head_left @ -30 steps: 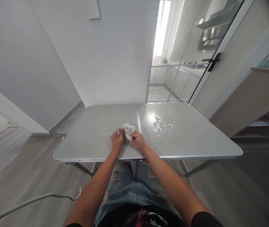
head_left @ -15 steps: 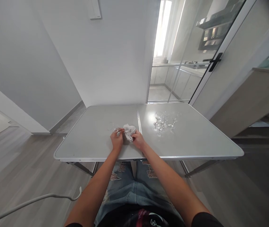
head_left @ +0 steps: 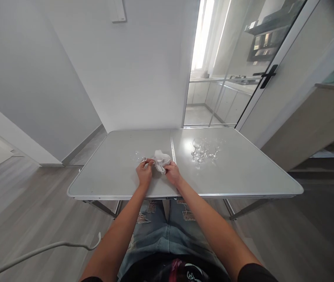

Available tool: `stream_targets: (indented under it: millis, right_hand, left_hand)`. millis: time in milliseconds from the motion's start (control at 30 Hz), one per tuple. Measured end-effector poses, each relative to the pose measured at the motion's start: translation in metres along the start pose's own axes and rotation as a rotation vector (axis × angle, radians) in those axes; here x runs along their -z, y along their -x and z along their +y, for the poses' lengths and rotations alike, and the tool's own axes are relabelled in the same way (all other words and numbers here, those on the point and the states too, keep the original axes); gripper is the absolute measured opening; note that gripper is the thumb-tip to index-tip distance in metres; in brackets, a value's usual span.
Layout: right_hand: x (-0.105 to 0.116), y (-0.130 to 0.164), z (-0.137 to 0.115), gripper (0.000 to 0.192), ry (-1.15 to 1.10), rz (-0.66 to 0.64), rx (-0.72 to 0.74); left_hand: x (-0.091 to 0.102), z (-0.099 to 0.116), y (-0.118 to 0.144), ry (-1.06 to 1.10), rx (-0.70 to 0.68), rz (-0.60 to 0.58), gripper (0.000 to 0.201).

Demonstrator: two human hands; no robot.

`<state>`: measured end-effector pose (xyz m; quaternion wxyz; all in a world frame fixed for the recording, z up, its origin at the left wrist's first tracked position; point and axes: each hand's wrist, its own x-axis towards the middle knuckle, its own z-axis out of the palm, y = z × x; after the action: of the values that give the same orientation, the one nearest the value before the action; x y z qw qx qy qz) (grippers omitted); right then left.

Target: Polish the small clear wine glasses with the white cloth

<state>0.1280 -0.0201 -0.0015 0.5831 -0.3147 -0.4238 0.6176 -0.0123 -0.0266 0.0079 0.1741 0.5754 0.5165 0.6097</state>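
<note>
A grey folding table (head_left: 237, 172) with a centre seam fills the middle of the view, set against a white wall and next to a glass sliding door (head_left: 243, 66). A white cable (head_left: 38, 250) trails over the wood floor at lower left.

On the right half of the table, well apart from the hands, stands a cluster of clear stemmed glasses (head_left: 203, 149), upright and close together.

At the front centre, just left of the seam, lies a crumpled white cloth (head_left: 161, 160). The right hand (head_left: 173, 174) is closed on the cloth's near right edge, fingers pinching the fabric. The left hand (head_left: 144, 173) is curled, fingertips pinched on a small clear glass (head_left: 140, 158) that lies tilted toward the left, touching the cloth's left side. Which part of the glass the fingers grip cannot be told; the piece is too small and transparent.

Assessment: the glass appears light, thin-walled, smooth and fragile, so it is likely to slip on bare skin. The stem or the base offers the safest hold, with pressure kept off the bowl. The cloth is soft and limp, and can be taken anywhere.
</note>
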Motion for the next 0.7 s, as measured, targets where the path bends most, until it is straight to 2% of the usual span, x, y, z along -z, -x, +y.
stream_targets:
  millis: [100,200,333,467,600,700]
  right_hand:
    - [-0.006,0.003,-0.002,0.04,-0.078,-0.054,-0.007]
    - [-0.009,0.005,-0.002,0.044,-0.155,-0.095,-0.048]
    - [-0.007,0.003,0.002,0.037,-0.171,-0.059,-0.127]
    - [-0.002,0.0,0.006,0.023,-0.092,-0.016,-0.174]
    - [-0.003,-0.001,0.006,0.012,0.02,-0.003,-0.113]
    - [0.001,0.001,0.0,0.019,0.041,0.032,-0.036]
  left_hand:
    - [-0.001,0.003,0.001,0.028,-0.042,-0.081,0.02]
    - [-0.002,0.006,0.002,0.045,-0.034,-0.083,0.019]
    - [-0.002,0.007,0.001,0.037,-0.004,-0.055,0.023]
    - [-0.001,0.007,0.001,0.012,0.003,-0.032,0.025]
    - [-0.001,0.004,0.0,-0.008,0.021,-0.008,0.027]
    - [-0.001,0.001,-0.001,-0.01,0.029,0.006,0.027]
